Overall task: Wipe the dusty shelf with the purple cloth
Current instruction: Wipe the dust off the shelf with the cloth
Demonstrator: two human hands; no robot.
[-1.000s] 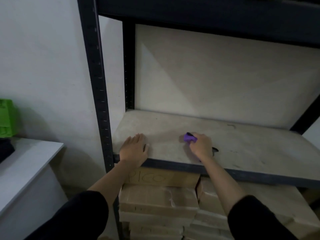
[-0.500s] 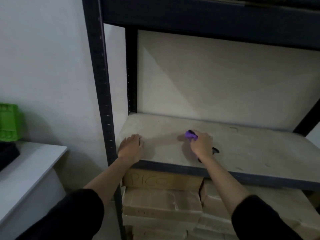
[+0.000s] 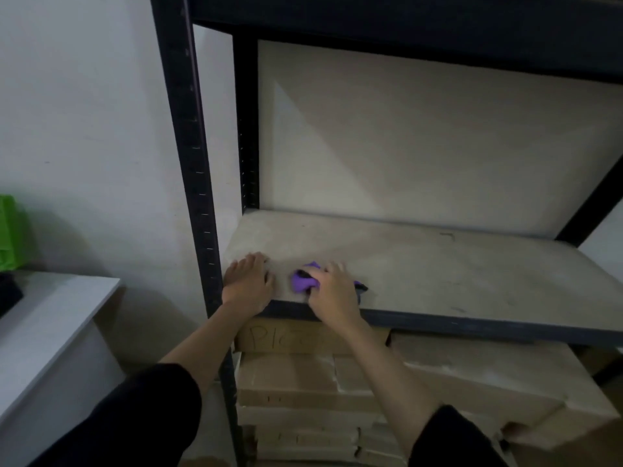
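1. Fingers of the right grip [image 3: 332, 291] are curled over a bunched purple cloth [image 3: 302, 281], which is held and pressed down on the shelf [image 3: 455, 274].
2. The cloth is found near the front edge of the shelf, toward its left end. A small part of it is also seen at the right side of the grip.
3. The left grip [image 3: 249, 284] is laid flat on the front left corner of the shelf. Its fingers are kept straight and nothing is held. It is just beside the cloth but apart from it.
4. Some dark marks are seen on the pale shelf board.
5. Cardboard boxes [image 3: 303, 382] are stacked under the shelf, and handwriting is seen on the top one.
6. A white bench [image 3: 50, 315] is seen at the left, and a green object [image 3: 8, 230] is cut off by the edge above it.
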